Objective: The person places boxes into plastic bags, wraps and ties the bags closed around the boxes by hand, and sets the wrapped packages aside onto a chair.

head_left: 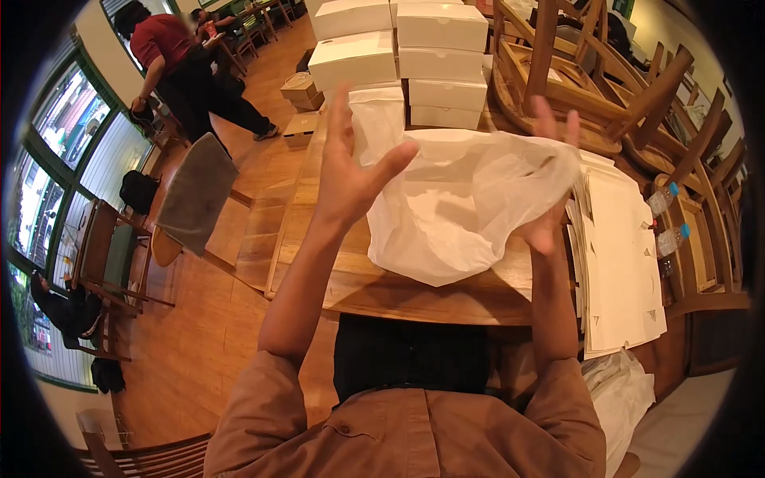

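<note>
A thin, white, see-through bag or liner lies spread on the wooden table in front of me, its right side lifted and crumpled. Whether a box sits inside it, I cannot tell. My left hand is raised at its left edge, with thumb and fingers apart. My right hand is at the right side, palm partly covered by the white film. Its fingers stick up past the film's upper edge, spread and slightly blurred.
White cardboard boxes are stacked at the table's far side. Flat white cardboard is piled at right, beside water bottles and upturned wooden furniture. A chair stands left; a person in red bends beyond it.
</note>
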The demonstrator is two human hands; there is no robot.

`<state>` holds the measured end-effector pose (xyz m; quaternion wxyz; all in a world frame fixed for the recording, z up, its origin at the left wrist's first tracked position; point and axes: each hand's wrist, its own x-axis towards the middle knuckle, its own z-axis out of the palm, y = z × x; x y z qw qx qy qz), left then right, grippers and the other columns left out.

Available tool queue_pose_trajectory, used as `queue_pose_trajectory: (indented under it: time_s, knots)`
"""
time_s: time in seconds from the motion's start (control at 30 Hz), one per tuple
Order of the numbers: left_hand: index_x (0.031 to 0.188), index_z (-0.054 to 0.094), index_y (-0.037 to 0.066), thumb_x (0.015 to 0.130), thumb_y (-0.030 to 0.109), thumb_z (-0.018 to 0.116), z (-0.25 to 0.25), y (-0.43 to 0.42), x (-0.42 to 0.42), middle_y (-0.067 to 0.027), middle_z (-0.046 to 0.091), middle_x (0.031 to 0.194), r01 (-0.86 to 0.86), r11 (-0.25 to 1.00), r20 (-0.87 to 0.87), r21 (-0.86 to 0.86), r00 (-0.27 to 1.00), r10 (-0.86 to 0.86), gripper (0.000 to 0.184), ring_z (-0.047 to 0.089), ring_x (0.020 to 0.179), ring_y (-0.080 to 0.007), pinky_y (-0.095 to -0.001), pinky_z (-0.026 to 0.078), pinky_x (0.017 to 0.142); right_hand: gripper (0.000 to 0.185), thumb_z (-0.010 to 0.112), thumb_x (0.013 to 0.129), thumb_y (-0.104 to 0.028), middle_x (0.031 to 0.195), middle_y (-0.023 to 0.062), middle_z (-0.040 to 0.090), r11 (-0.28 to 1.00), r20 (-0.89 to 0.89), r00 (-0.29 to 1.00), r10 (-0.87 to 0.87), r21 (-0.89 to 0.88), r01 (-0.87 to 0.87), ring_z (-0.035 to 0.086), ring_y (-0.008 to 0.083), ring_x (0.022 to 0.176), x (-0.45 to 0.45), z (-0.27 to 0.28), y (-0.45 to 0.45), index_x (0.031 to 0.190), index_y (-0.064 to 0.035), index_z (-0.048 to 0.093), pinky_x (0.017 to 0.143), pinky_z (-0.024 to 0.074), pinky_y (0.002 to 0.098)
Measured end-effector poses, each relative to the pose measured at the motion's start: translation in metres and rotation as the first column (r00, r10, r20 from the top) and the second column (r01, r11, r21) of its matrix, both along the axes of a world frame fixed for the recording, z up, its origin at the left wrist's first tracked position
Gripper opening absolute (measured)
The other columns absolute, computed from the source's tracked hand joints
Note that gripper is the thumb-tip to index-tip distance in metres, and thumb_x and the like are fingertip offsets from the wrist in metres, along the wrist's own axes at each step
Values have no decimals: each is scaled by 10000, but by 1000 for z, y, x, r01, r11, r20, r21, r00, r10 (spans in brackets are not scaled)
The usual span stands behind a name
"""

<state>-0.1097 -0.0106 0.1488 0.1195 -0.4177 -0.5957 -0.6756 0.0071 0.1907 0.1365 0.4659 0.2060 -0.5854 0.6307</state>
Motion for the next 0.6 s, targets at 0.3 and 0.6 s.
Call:
queue_pose_trajectory:
  time_s: [0.3, 0.6]
  knots:
    - [1166, 552, 18, 1050, 402, 516, -9, 16, -21, -118, 672, 965, 212, 951, 291, 223, 917, -273, 403, 695, 940, -234, -363, 529, 913, 1209, 661, 732, -817, 1462, 186, 425, 974, 8, 996, -85, 211, 81, 413, 237, 1358, -28, 19, 19, 1514, 14, 262, 1130, 332, 417]
    - [1494, -355, 207, 512, 878, 743, -132, -24, -35, -280, 91, 1622, 313, 948, 43, -53, 949, -311, 1618, 137, 1509, -415, -540, 105, 1219, 1532, 713, 476, -915, 1604, 173, 235, 958, 721, 693, -26, 216, -189, 251, 309, 1472, 24, -96, 81, 1555, 8, 138, 1198, 239, 445]
